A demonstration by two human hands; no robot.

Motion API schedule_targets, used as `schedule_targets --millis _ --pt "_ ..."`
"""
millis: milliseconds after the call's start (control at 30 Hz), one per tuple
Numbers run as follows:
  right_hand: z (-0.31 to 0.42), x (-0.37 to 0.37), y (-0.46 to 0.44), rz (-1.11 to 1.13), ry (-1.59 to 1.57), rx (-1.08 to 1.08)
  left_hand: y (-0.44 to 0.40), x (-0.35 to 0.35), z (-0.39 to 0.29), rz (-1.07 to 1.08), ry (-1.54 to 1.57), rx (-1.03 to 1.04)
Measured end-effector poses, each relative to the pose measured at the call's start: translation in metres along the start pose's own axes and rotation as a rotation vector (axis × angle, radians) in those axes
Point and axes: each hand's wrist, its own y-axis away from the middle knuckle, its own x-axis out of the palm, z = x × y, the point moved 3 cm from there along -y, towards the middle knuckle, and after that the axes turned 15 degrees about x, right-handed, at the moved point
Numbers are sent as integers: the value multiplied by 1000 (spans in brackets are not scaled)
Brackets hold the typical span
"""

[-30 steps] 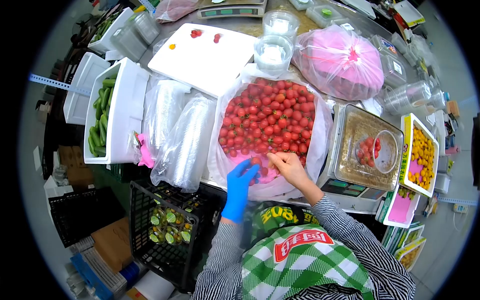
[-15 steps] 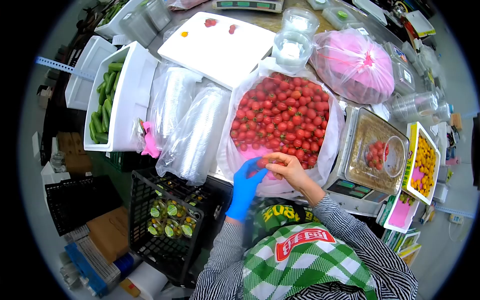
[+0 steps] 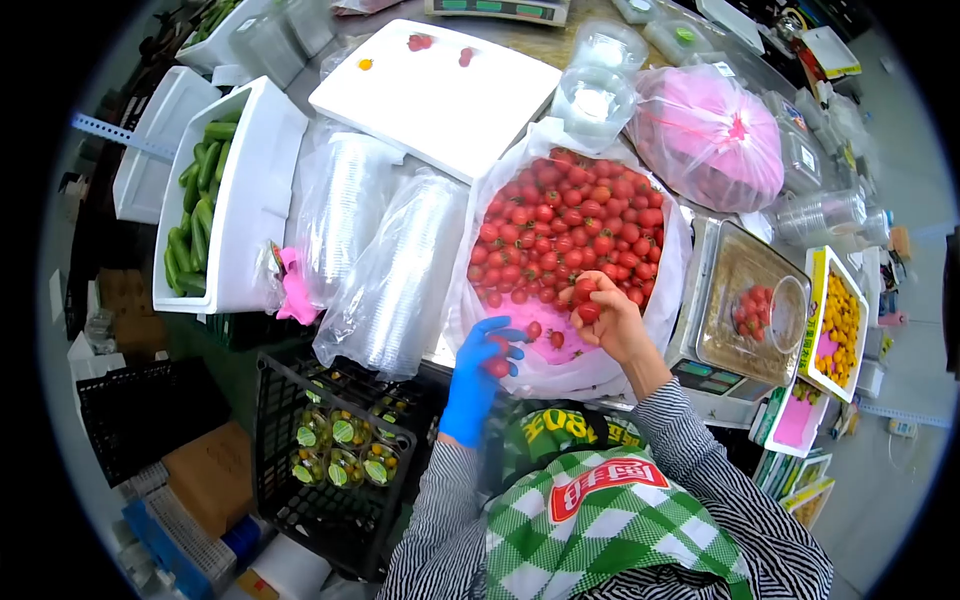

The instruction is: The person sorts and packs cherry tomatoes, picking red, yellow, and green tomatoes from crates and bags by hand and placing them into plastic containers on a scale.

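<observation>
My left hand (image 3: 478,378), in a blue glove, curls around a few cherry tomatoes (image 3: 496,366) at the near left edge of a lined box. Bare, my right hand (image 3: 618,325) pinches cherry tomatoes (image 3: 587,312) between thumb and fingers just over the box. Red cherry tomatoes (image 3: 565,225) are heaped in the far part of this box, whose white liner (image 3: 676,250) folds over the rim. Pink lining (image 3: 515,325) shows near my hands, with a couple of loose tomatoes on it. To the right, a scale (image 3: 735,345) carries a clear round tub (image 3: 787,312) of cherry tomatoes.
Bagged stacks of clear tubs (image 3: 405,270) lie left of the box, beside a foam box of cucumbers (image 3: 255,215). A white board (image 3: 440,90) lies behind. A black crate (image 3: 330,500) with packed tubs sits lower left; yellow tomatoes (image 3: 845,325) fill a tray at right.
My hands have moved apart, the left down and left, the right up and right over the tomatoes. Cherry tomatoes now show in both hands, and more pink lining is exposed.
</observation>
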Motion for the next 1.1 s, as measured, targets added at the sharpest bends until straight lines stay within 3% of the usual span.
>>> schedule_targets --millis 67,133,200,233,367,433,467,500,533,567,600,667,867,1100 --pt "-3 -4 7 17 12 44 -7 -8 3 -12 -175 -40" --pt "-19 -14 4 -254 637 -45 -14 -19 14 13 -497 -29" --pt "-41 -13 2 -432 1365 -670 -21 -30 31 83 -958 42" --pt "-52 -11 5 -548 1499 -520 -22 -19 30 191 -1335 398" --pt "-74 -11 2 -664 1590 -483 -32 4 52 441 -1770 320" --pt "-72 -20 1 -707 1518 -526 -37 1 56 436 -1705 326" --pt "-70 -27 0 -647 1303 -386 -43 -3 58 434 -1673 333" --pt "-69 -34 1 -579 1084 -252 -49 -17 61 411 -1298 216" --pt "-68 -41 0 -502 865 -126 -47 -10 49 250 -832 -222" --pt "-57 -36 11 -225 387 28 -42 -1 36 209 -584 -253" --pt "-47 -26 26 -99 -12 44 -39 6 29 166 -336 -279" --pt "-38 -28 38 39 -261 55 -33 12 29 89 -100 -309" --pt "-32 -44 62 233 -409 22 -16 60 44 94 174 -366" --pt "-12 -58 118 291 -401 -48 4 127 71 222 148 -369"
